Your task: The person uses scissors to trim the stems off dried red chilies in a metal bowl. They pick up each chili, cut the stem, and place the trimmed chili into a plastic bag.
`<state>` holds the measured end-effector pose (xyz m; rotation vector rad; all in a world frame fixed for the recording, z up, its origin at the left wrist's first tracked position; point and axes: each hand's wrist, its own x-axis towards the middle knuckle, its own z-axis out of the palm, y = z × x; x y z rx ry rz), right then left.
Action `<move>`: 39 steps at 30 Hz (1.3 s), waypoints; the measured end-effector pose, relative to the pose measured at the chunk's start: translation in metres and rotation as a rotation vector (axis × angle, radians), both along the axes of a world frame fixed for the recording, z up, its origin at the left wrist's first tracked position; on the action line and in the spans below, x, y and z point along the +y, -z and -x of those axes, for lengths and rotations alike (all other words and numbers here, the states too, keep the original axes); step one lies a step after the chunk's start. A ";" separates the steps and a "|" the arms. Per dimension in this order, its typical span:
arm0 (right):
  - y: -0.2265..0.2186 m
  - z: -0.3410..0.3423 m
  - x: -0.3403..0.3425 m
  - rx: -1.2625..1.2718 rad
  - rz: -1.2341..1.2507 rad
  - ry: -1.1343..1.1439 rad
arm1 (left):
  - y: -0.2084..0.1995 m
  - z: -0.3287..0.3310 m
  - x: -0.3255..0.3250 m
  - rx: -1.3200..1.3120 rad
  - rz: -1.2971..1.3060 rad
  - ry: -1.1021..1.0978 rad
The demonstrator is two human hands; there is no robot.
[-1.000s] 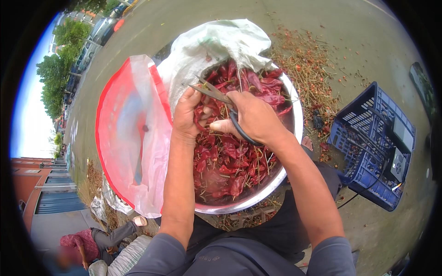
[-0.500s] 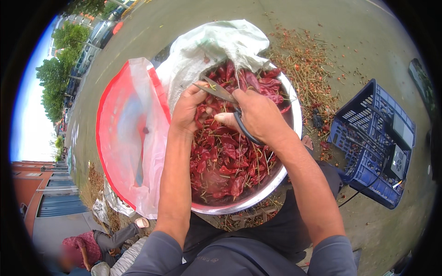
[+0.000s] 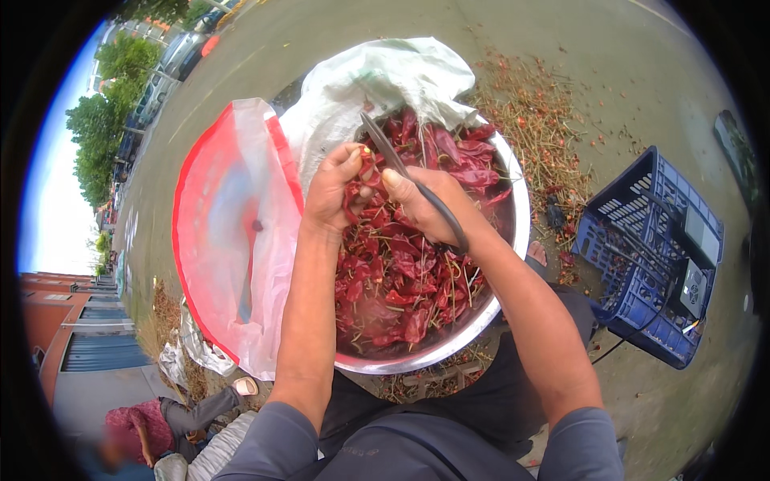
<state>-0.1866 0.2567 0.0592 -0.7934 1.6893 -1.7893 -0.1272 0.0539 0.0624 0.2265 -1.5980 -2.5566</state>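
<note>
My right hand [image 3: 433,207] is wrapped round dark-handled scissors [image 3: 383,148], whose blades look closed and point up and to the left. Close beside them, my left hand [image 3: 333,188] pinches a dried red chili [image 3: 366,170], its cut-looking end near the thumb. Both hands hang over a wide metal basin [image 3: 519,192] heaped with dried red chilies [image 3: 401,272], many with thin pale stems. A white woven sack [image 3: 345,84] lies over the basin's far rim, with more chilies at its mouth.
A clear plastic bag with red edging [image 3: 233,208] stands left of the basin. At right is a blue plastic crate [image 3: 626,264] holding devices and a cable. Cut stems [image 3: 537,120] litter the ground beyond the basin. Another person [image 3: 148,425] sits at lower left.
The scissors have swung more upright, away from the chili in my left hand, and their blades have closed. My right thumb has shifted up along the handles. My left hand stays nearly in place.
</note>
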 end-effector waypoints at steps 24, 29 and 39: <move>0.002 -0.002 0.008 0.662 -0.305 0.030 | 0.014 -0.021 -0.014 -0.032 -0.259 0.119; 0.005 -0.003 0.008 0.682 -0.316 0.069 | 0.011 -0.020 -0.012 -0.083 -0.213 0.098; 0.011 -0.011 0.001 0.864 -0.366 0.266 | 0.015 -0.022 -0.011 -0.115 -0.286 0.024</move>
